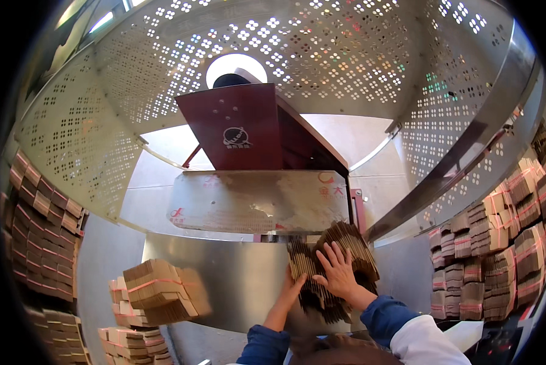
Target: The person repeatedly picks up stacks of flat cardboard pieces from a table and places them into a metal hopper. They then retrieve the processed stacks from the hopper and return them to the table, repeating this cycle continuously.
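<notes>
A thick stack of brown cardboard pieces (312,267), with many thin edges facing up, lies at the right part of a steel tabletop. My left hand (291,289) grips its left side, thumb toward the stack and the other fingers partly hidden. Spread flat over the top, my right hand (340,271) rests on the edges with its fingers apart. Just beyond the stack is a machine with a flat, worn metal plate (254,201) and a dark red housing (236,128).
On the steel tabletop (230,274), at the left, sits a strapped cardboard bundle (157,286). More bundles (41,231) are piled at far left, and others (498,243) at right. A perforated metal guard (321,55) curves around the machine.
</notes>
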Tool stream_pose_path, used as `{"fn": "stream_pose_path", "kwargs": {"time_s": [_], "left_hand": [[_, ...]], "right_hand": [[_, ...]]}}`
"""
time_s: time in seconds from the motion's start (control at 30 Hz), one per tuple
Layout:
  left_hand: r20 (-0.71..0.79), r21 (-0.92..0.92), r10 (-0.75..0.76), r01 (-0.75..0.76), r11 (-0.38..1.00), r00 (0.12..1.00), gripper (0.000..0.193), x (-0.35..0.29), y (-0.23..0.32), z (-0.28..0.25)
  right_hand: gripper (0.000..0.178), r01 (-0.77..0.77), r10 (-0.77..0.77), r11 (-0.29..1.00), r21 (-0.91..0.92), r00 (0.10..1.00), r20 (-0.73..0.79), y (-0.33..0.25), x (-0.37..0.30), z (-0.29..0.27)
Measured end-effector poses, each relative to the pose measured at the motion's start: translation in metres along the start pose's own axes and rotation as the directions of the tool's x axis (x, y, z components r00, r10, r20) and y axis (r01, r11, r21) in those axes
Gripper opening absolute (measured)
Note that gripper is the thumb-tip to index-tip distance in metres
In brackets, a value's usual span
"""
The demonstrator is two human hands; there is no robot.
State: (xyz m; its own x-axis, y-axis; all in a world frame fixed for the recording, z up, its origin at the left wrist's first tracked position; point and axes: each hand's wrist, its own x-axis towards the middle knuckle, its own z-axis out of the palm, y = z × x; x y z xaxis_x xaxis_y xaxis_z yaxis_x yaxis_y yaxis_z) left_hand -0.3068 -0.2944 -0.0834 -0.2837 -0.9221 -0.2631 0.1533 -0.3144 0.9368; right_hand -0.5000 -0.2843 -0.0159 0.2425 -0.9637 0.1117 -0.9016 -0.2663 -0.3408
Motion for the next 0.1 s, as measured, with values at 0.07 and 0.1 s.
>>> {"fn": "stream_pose_path", "kwargs": {"time_s": [0.07, 0.1], "left_hand": [[-0.002, 0.046, -0.011, 0.011, 0.999, 1.000, 0.079, -0.0062, -0.0033, 0.0021], [-0.012, 0.069, -0.017, 0.017, 0.997, 1.000, 0.081, -0.0101, -0.0064, -0.0008]], "right_hand": [[0.071, -0.028, 0.036, 0.990, 0.136, 0.998, -0.054, 0.0143, -0.0103, -0.0041], [0.071, -0.027, 0.034, 0.989, 0.144, 0.998, -0.044, 0.0172, -0.0116, -0.0017]]}}
